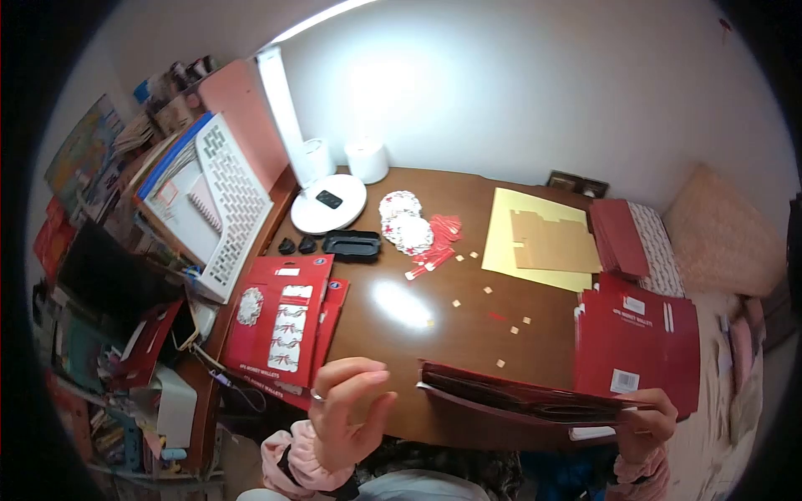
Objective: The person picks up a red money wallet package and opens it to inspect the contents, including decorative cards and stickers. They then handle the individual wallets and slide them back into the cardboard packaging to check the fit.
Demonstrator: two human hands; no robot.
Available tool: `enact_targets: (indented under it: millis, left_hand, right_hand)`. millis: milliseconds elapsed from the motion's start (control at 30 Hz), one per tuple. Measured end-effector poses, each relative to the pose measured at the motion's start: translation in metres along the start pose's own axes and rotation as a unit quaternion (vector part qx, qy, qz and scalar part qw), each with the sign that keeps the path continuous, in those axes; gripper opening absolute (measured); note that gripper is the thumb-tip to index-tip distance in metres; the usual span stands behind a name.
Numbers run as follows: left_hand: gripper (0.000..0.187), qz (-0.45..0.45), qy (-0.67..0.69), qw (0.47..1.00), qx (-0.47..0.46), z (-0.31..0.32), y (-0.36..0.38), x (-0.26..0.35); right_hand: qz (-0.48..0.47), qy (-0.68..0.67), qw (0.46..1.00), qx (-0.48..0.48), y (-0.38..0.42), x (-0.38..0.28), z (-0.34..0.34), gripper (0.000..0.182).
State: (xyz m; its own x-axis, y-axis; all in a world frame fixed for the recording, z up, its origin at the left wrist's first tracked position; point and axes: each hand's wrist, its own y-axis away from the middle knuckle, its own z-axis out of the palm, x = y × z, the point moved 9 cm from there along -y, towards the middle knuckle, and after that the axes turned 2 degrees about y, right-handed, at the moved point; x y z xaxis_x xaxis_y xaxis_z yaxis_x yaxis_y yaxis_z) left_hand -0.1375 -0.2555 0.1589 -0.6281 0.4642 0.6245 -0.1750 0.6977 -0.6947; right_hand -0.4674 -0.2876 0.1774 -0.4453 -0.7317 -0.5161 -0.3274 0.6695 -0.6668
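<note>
Red packet point(520, 397), end in right fingers point(659, 404); left fingers point(348, 384) apart.

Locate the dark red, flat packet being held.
Head view, bottom, right of centre: the dark red, flat packet is gripped at its right end by the right hand, beside the stacked red money-wallet packs.

The brown tabletop point(393, 346) carried a white lamp base point(341, 219) near its far left corner, with a black tray point(352, 247) and red packs point(257, 338) towards the left edge. Patterned white discs point(407, 230) and red strips point(445, 227) lay nearer the far edge, a yellow sheet point(499, 230) towards the far right corner, tan squares point(489, 290) about the middle, red wallets point(668, 342) by the right edge.
</note>
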Motion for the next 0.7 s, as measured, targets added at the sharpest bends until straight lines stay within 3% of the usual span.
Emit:
enact_targets:
  millis: [167, 233, 433, 500, 567, 667, 700]
  left_hand:
    - [0.036, 0.032, 0.111, 0.990, -0.079, 0.020, -0.010, 0.008]
    - [0.034, 0.027, 0.142, 0.986, -0.078, 0.024, -0.011, 0.007]
    - [0.029, 0.033, 0.168, 0.983, -0.069, 0.025, -0.016, 0.007]
    - [0.028, 0.002, 0.204, 0.975, -0.088, 0.029, -0.013, 0.003]
    - [0.027, 0.005, 0.212, 0.973, -0.095, 0.030, -0.011, 0.002]
    - [0.026, -0.001, 0.216, 0.967, -0.132, 0.027, -0.017, 0.004]
    - [0.026, -0.010, 0.211, 0.964, -0.159, 0.029, -0.018, 0.005]
  right_hand:
    - [-0.004, 0.021, 1.000, 0.015, 0.010, 0.006, -0.001, 0.002]
    - [-0.006, 0.032, 0.998, 0.045, 0.027, 0.015, -0.011, 0.012]
    - [-0.003, -0.020, 0.999, 0.029, 0.012, -0.005, 0.001, 0.006]
    - [0.020, -0.045, 0.999, 0.021, 0.013, -0.001, 0.002, 0.006]
    - [-0.024, -0.048, 0.998, 0.031, 0.020, 0.002, -0.001, 0.010]
    - [0.016, -0.044, 0.998, 0.043, 0.019, 0.003, 0.004, 0.014]
    - [0.029, -0.062, 0.998, -0.003, 0.007, -0.004, 0.007, 0.018]
